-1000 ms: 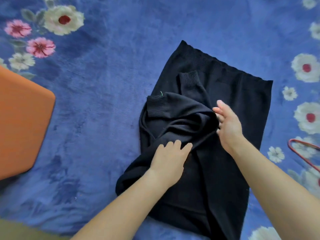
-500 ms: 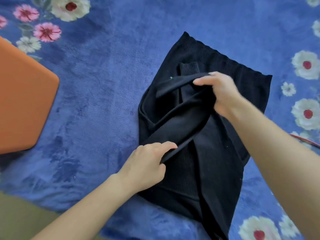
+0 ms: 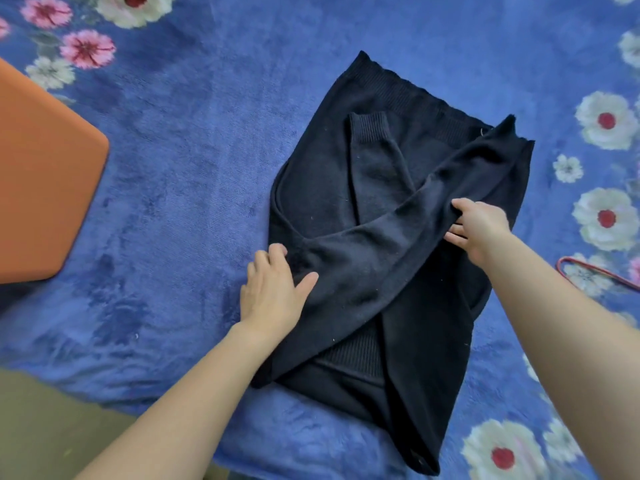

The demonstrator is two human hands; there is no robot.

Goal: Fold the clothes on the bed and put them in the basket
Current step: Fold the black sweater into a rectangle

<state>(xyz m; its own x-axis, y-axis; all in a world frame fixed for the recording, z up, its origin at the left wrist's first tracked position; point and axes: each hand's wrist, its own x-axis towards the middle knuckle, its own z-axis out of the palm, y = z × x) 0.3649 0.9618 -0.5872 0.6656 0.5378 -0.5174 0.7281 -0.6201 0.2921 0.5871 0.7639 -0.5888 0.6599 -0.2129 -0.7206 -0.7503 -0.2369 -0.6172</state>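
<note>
On bedspread (image 3: 207,168): left hand (image 3: 273,292) flat on sweater (image 3: 318,188); right hand (image 3: 479,230) grip clamped on sleeve (image 3: 398,244), fingertips hidden

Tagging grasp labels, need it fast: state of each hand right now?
Left hand: open, fingers flat, pressing on the black sweater.
Right hand: closed, pinching the sweater's folded-over sleeve.

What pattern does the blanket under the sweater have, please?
Blue blanket with white and pink flowers, clearest in the head view.
</note>
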